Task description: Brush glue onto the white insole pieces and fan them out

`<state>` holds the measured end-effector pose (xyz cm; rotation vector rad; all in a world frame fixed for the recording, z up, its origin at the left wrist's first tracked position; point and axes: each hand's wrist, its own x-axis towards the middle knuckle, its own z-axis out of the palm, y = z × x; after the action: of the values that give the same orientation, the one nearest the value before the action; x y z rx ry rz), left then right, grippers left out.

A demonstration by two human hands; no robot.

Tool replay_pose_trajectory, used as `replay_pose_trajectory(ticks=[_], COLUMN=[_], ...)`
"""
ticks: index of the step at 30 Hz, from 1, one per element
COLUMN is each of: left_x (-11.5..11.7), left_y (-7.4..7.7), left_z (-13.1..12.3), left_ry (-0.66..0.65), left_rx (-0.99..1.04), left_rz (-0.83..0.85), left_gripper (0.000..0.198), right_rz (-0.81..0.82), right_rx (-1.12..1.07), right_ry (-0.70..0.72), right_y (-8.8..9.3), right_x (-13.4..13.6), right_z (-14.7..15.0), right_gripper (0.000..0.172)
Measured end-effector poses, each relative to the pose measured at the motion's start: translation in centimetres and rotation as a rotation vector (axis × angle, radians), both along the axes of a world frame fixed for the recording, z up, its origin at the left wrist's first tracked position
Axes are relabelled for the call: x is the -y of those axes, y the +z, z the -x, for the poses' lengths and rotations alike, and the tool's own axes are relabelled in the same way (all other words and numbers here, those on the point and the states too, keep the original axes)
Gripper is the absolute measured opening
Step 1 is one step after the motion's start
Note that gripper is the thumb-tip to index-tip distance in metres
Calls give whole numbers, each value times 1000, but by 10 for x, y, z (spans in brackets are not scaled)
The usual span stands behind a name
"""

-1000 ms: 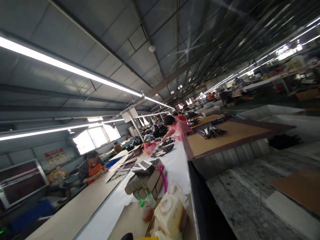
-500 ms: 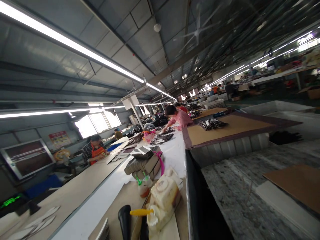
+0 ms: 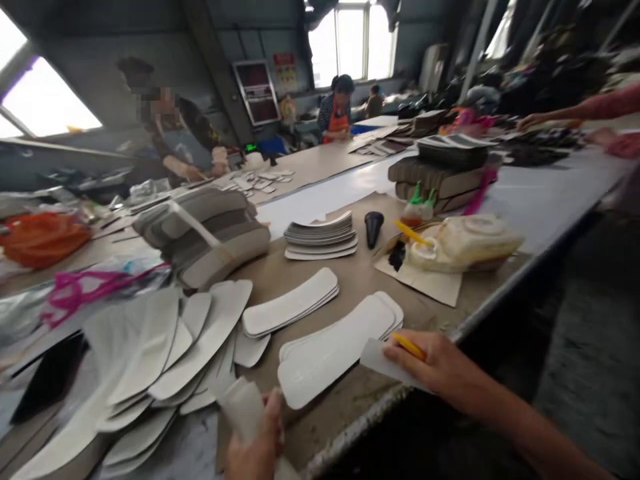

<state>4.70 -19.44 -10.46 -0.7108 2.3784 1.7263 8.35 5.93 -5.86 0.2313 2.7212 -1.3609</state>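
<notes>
At the bottom, my left hand (image 3: 255, 437) is closed round a pale curved piece (image 3: 243, 407), somewhat blurred. My right hand (image 3: 435, 360), at the table's front edge, grips a yellow-handled tool (image 3: 410, 347) and a flat pale sheet or blade (image 3: 383, 360) juts from its fingers. Between the hands lies a small stack of white curved pieces (image 3: 330, 353), with another stack (image 3: 290, 303) behind it. Many overlapping white pieces (image 3: 200, 340) spread to the left. A stained plastic container (image 3: 475, 243) lies on its side, a yellow brush (image 3: 413, 232) at its mouth.
Behind are a neat stack (image 3: 320, 237), a black tapered object (image 3: 373, 229), green-tipped bottles (image 3: 415, 207) and strapped bundles (image 3: 200, 233). Two people work across the table; another person's arms (image 3: 600, 110) reach in from the right. The table edge (image 3: 480, 310) runs diagonally.
The view has swung left and down. Both hands and the white pieces now show; the container appears farther right, and the ceiling and the right-hand side have mostly left the view.
</notes>
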Motion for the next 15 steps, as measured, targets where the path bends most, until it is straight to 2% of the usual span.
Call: replay_pose_trajectory(ticks=[4, 8, 11, 15], left_x=[-3, -3, 3, 6], left_y=[-7, -16, -21, -17], left_z=[8, 17, 21, 23], left_ry=[16, -87, -118, -134], left_rx=[32, 43, 62, 107], left_rz=[-186, -196, -224, -300], left_gripper=[44, 33, 33, 33], right_rz=[-126, -209, -273, -387], right_rx=[3, 22, 54, 83], right_ry=[166, 292, 399, 506], right_y=[4, 10, 13, 13], right_x=[21, 42, 57, 78], right_z=[17, 37, 55, 78], right_gripper=[34, 32, 29, 28])
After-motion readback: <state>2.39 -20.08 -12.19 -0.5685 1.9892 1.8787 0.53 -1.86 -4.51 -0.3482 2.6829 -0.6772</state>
